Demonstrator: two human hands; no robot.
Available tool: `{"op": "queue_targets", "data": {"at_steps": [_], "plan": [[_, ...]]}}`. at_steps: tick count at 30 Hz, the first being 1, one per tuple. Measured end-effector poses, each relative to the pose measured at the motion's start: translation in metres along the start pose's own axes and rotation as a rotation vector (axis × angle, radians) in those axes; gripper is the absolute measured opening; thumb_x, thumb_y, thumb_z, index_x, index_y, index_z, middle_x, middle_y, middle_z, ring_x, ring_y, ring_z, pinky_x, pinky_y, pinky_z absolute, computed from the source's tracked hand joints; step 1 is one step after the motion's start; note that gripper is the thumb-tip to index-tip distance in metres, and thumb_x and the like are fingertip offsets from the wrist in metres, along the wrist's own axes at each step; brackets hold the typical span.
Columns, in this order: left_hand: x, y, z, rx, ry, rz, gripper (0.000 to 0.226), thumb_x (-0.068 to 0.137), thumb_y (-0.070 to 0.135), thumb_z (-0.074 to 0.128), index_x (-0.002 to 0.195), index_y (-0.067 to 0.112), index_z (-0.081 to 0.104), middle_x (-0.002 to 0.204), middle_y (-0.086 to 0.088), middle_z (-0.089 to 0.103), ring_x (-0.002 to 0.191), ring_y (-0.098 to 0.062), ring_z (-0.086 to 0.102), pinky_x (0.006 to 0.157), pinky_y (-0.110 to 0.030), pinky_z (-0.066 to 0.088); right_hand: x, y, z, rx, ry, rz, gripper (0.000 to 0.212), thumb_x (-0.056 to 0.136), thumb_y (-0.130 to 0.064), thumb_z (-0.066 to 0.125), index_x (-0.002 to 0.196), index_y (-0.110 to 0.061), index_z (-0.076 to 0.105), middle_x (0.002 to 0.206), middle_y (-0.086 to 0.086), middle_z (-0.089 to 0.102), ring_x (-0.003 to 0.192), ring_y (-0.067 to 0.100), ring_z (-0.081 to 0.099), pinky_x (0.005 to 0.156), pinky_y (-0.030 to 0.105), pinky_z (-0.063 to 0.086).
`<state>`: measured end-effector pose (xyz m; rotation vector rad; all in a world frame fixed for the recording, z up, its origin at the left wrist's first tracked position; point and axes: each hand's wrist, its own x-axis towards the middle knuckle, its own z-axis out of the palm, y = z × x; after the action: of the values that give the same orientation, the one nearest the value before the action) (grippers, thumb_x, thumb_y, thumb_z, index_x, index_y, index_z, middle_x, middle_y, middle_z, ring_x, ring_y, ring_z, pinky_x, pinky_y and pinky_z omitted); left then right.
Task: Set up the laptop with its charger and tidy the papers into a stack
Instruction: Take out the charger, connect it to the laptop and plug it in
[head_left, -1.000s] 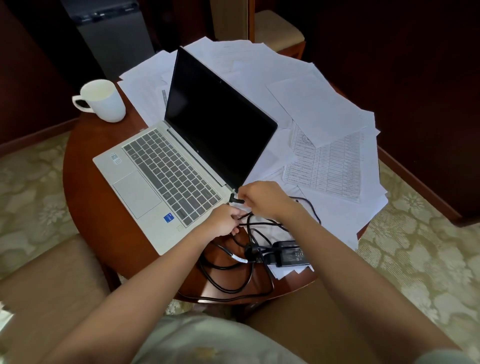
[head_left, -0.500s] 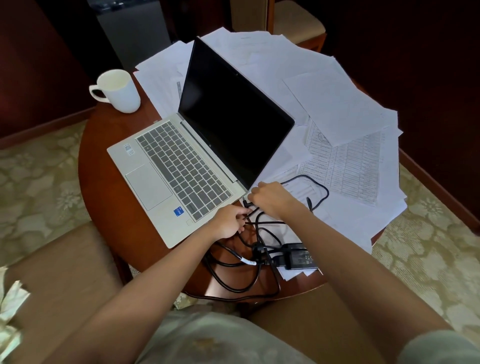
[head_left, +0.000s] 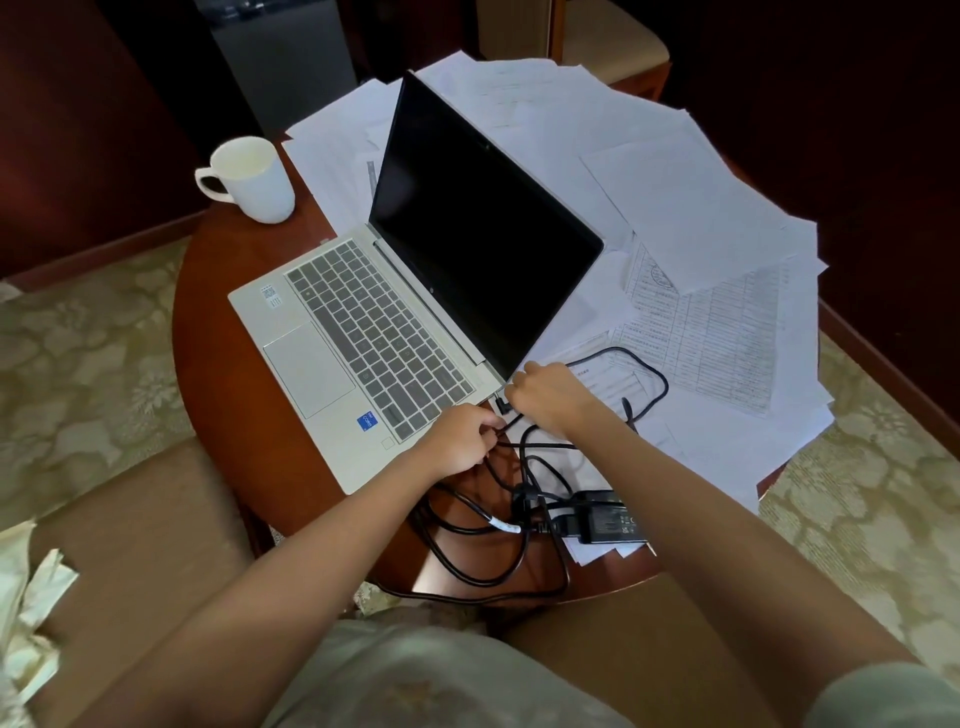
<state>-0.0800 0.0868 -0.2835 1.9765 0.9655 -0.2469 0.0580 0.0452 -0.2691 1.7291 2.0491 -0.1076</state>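
Note:
An open silver laptop (head_left: 363, 338) with a dark screen sits on the round wooden table (head_left: 228, 415). My right hand (head_left: 550, 397) pinches the black charger plug (head_left: 503, 404) right at the laptop's near right corner. My left hand (head_left: 460, 439) grips the charger cable (head_left: 524, 457) just beside the laptop's right edge. The black power brick (head_left: 608, 519) lies near the table's front edge, its cable looped around it and over the table edge. Loose white papers (head_left: 701, 218) are spread over the right and far side of the table, some under the laptop.
A white mug (head_left: 254, 179) stands at the table's far left. A chair seat (head_left: 608, 36) is beyond the table. Brown cushions lie to my left (head_left: 130, 519). Patterned carpet surrounds the table. A grey cabinet (head_left: 280, 57) stands at the back.
My right hand moved the plug closer to the laptop's right side, and the cable now loops out over the papers. My left hand stays on the cable. The view shifted right.

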Motion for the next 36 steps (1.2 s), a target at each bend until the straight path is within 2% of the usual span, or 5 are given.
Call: {"op": "queue_targets", "data": {"at_steps": [5, 9, 15, 22, 36], "plan": [[0.0, 0.001, -0.003, 0.041, 0.042, 0.001, 0.026, 0.095, 0.01, 0.049, 0.116, 0.006, 0.064, 0.106, -0.009, 0.067, 0.082, -0.022, 0.063, 0.081, -0.026, 0.047, 0.001, 0.004, 0.003, 0.051, 0.033, 0.076, 0.033, 0.089, 0.006, 0.046, 0.12, -0.004, 0.051, 0.12, 0.01, 0.055, 0.112, 0.026, 0.05, 0.072, 0.031, 0.039], [0.004, 0.005, -0.009, 0.137, 0.263, 0.004, 0.014, 0.089, 0.015, 0.054, 0.092, 0.005, 0.064, 0.074, 0.001, 0.056, 0.077, -0.022, 0.057, 0.064, -0.026, 0.04, 0.002, 0.009, 0.015, 0.241, 0.076, 0.192, 0.036, 0.085, 0.01, 0.045, 0.115, -0.007, 0.056, 0.113, 0.008, 0.056, 0.106, 0.026, 0.053, 0.068, 0.03, 0.036], [0.022, 0.016, -0.016, 0.59, 0.259, -0.003, 0.045, 0.086, 0.042, 0.057, 0.117, 0.011, 0.048, 0.111, -0.007, 0.057, 0.11, -0.026, 0.049, 0.081, -0.037, 0.046, 0.004, 0.014, 0.032, 0.465, 0.116, 0.26, 0.026, 0.095, -0.005, 0.045, 0.115, -0.013, 0.06, 0.111, 0.006, 0.056, 0.102, 0.026, 0.057, 0.071, 0.029, 0.038], [0.037, 0.011, -0.023, 0.857, 0.251, 0.074, 0.067, 0.078, 0.065, 0.051, 0.117, 0.01, 0.05, 0.114, -0.009, 0.058, 0.11, -0.027, 0.049, 0.089, -0.035, 0.038, 0.006, 0.017, 0.032, 0.593, 0.088, 0.238, 0.027, 0.096, -0.01, 0.046, 0.12, -0.014, 0.058, 0.113, 0.007, 0.056, 0.104, 0.026, 0.056, 0.076, 0.029, 0.039], [0.043, 0.014, -0.023, 0.832, 0.26, 0.089, 0.063, 0.079, 0.06, 0.052, 0.121, 0.013, 0.051, 0.118, -0.008, 0.053, 0.114, -0.025, 0.046, 0.095, -0.036, 0.03, 0.009, 0.016, 0.019, 0.587, 0.045, 0.291, 0.028, 0.096, -0.026, 0.048, 0.117, -0.017, 0.063, 0.116, 0.003, 0.059, 0.107, 0.023, 0.056, 0.081, 0.03, 0.04]]}}
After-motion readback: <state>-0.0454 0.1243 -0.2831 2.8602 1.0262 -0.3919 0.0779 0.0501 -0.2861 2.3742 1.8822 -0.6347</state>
